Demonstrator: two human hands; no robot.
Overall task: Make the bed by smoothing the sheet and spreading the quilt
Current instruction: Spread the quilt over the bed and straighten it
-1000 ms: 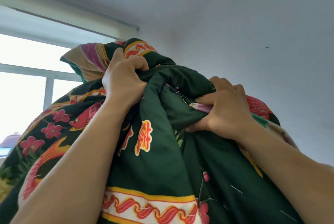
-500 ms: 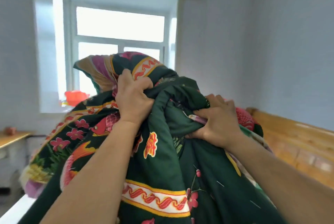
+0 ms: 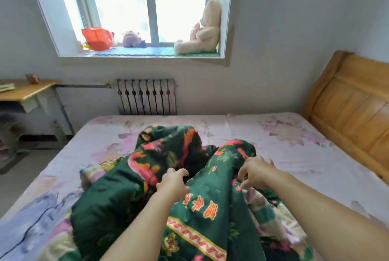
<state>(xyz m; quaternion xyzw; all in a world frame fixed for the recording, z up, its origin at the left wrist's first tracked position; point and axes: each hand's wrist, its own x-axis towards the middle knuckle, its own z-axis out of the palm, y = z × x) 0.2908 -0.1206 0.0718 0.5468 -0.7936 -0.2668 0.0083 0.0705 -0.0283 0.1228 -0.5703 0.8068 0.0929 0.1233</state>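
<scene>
The big green quilt (image 3: 168, 197) lies in a bunched heap on the bed, running from the near edge up toward the middle, on top of the pale flowery sheet (image 3: 294, 151). It has red fish, red flowers and a yellow and red band on it, and its lighter underside peeks out at the left and right of the heap. The left hand (image 3: 174, 182) is just above the quilt with its fingers loosely bent and spread, holding nothing. The right hand (image 3: 255, 171) is the same, fingers apart and bent a little, over the right fold of the quilt; I cannot tell if its fingertips touch the cloth. The near end of the quilt is cut off at the bottom, and both arms run out of sight there too. The sheet covers the rest of the bed up to the far edge and the wooden headboard (image 3: 353, 105) on the right, which is cut off at the side. On the window sill (image 3: 147, 53), near its left corner, sits an orange basket (image 3: 97, 38); what is in it is too blurry to make out. Beside it is a small purple soft toy (image 3: 132, 39), and at the right corner a cream plush rabbit (image 3: 202, 31) leans on the window frame. Under the sill is a radiator (image 3: 146, 96). A desk (image 3: 23, 90) at the left is partly cut off, with a small brown thing on it that I cannot name.
</scene>
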